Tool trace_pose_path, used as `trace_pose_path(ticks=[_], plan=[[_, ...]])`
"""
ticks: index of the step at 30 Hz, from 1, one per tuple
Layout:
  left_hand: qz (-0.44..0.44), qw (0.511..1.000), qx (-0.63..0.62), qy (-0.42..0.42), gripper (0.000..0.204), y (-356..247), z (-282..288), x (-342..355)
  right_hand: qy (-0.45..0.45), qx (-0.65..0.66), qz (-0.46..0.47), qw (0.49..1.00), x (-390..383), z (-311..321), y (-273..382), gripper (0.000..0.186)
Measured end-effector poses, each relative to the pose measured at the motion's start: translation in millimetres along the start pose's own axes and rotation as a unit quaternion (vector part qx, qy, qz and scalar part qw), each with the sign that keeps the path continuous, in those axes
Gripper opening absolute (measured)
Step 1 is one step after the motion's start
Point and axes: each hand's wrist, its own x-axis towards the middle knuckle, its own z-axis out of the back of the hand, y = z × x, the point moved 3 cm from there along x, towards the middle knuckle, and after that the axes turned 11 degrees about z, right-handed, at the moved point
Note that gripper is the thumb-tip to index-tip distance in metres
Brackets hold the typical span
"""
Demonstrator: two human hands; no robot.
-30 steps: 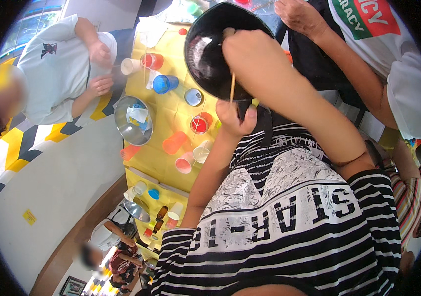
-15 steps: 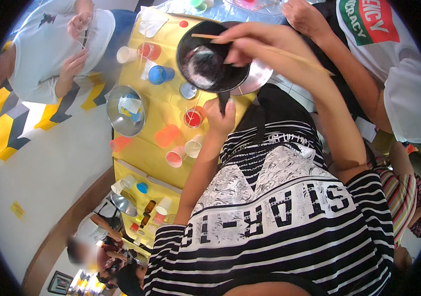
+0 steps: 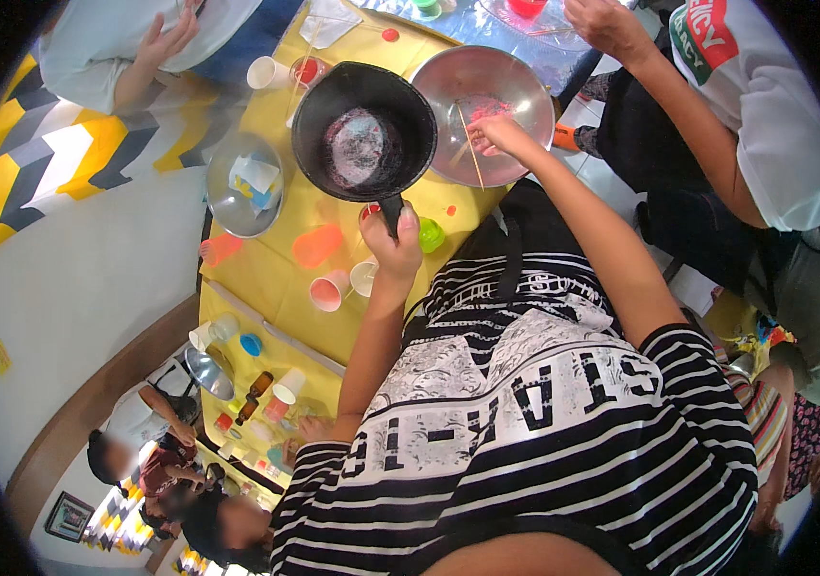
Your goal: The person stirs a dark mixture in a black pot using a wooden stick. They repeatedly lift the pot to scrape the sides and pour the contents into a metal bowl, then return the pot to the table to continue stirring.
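My left hand [image 3: 393, 248] is wrapped around the handle of a black saucepan [image 3: 415, 115], holding it above the yellow-covered table. Whitish residue coats the pan's inside bottom. Over a wide metal bowl [image 3: 533, 91], just right of the pan, my right hand [image 3: 496, 136] pinches a thin wooden stick [image 3: 465, 127]. The stick crosses the bowl's near left side. Some pinkish-red material [image 3: 487, 108] lies in the bowl, partly hidden behind my fingers.
Paper cups [image 3: 268, 73], an orange cup [image 3: 317, 247] and a bright green item [image 3: 431, 235] stand around the pan. Another metal bowl [image 3: 271, 206] holds crumpled wrappers. Co-workers' hands [image 3: 612, 31] reach in at the far right and far left [image 3: 170, 34].
The saucepan has moved left and nearer, uncovering the metal bowl. My right hand has gone from over the pan to over that bowl, bringing the wooden stick along.
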Motion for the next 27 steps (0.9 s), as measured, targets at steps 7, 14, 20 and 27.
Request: trace_pose_path(ticks=[7,14,20,27], plan=[[0.045,0.999,-0.025,-0.009,0.031,14,1,-15,-0.091,-0.099,0.12,0.984,20,-19,-12,0.019],[0.002,1.0,0.007,-0.018,0.027,24,8,-19,-0.114,0.145,0.091,0.979,-19,-24,16,0.028],[0.039,0.998,-0.02,-0.042,0.032,17,6,-10,-0.033,0.16,0.068,0.984,-42,2,28,0.031],[-0.009,0.99,-0.132,-0.037,0.035,-23,6,10,-0.079,-0.237,0.345,0.905,-97,11,112,0.026]])
